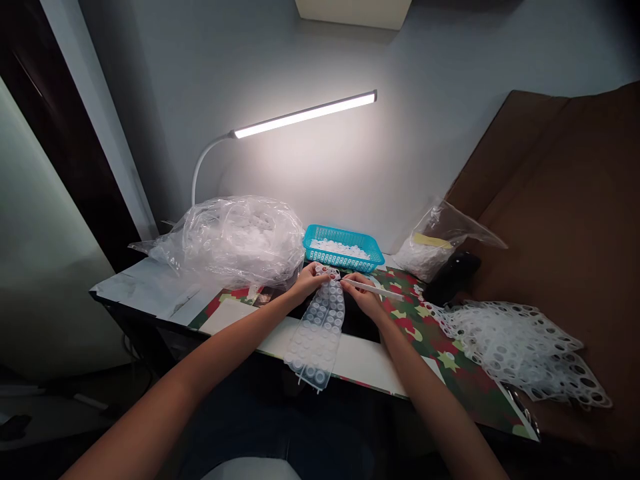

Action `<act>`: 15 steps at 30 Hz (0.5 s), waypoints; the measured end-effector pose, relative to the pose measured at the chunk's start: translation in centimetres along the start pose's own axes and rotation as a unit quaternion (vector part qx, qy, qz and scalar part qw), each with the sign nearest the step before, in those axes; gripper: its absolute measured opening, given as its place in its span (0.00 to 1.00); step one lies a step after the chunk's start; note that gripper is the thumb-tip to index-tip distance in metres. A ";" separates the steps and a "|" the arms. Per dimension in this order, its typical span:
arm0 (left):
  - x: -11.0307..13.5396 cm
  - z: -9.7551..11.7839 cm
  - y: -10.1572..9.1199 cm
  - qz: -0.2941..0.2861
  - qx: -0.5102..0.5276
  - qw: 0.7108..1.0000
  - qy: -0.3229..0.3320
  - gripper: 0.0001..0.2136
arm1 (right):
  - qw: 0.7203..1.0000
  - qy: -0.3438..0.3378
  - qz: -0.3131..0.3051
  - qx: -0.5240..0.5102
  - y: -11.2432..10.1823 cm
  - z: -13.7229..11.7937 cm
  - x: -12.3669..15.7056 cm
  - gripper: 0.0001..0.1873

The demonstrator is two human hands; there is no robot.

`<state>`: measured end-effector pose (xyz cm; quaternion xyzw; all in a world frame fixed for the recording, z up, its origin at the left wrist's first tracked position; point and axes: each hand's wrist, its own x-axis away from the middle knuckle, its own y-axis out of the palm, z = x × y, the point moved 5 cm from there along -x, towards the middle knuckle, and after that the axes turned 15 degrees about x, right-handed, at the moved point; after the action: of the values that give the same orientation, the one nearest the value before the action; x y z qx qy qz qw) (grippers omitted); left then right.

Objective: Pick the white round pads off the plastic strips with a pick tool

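My left hand (pixel 308 281) pinches the top end of a clear sheet of small round silicone bumpers (pixel 317 331), which hangs down over the table's front edge. My right hand (pixel 365 297) grips a thin white stick (pixel 367 288), and its pointed end reaches the top of the sheet, next to my left fingers. Just beyond both hands stands a teal plastic basket (pixel 344 248) holding a heap of small white pieces. Some bumpers on the sheet's upper part are partly hidden by my fingers.
A large crumpled clear plastic bag (pixel 235 240) lies left of the basket. To the right are a filled zip bag (pixel 430 243), a black object (pixel 453 278), and a pile of perforated clear sheet (pixel 515 350) on camouflage-patterned paper (pixel 430 353). A desk lamp (pixel 305 115) shines overhead.
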<state>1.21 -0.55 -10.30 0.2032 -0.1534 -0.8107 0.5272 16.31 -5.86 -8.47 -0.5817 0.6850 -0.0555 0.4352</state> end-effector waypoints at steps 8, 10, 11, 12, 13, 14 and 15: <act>0.1 0.1 0.1 -0.007 -0.010 1.000 0.005 0.18 | 1.000 -0.007 0.019 0.012 -0.2 -0.4 0.1 0.13; 0.0 0.0 0.1 -0.010 -0.014 1.000 0.006 0.17 | 0.999 -0.014 0.021 0.022 -0.2 -0.6 0.1 0.13; 0.0 -0.1 0.0 -0.011 -0.017 1.000 0.008 0.17 | 0.999 -0.018 0.022 0.027 -0.2 -0.7 0.1 0.12; -0.1 -0.1 0.0 -0.011 -0.020 1.000 0.010 0.17 | 0.999 -0.022 0.024 0.034 -0.2 -0.8 0.2 0.12; -0.2 -0.2 -0.1 -0.012 -0.023 1.000 0.012 0.16 | 0.998 -0.027 0.026 0.040 -0.2 -0.9 0.2 0.12; -0.2 -0.3 -0.1 -0.013 -0.025 1.000 0.014 0.16 | 0.998 -0.031 0.028 0.048 -0.2 -1.0 0.2 0.11; -0.3 -0.3 -0.2 -0.014 -0.026 0.999 0.016 0.16 | 0.997 -0.036 0.030 0.055 -0.2 -1.1 0.2 0.11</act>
<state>1.33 -0.23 -10.65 0.2041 -0.1207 -0.8182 0.5238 15.72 -6.58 -7.80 -0.5378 0.6818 -0.0588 0.4924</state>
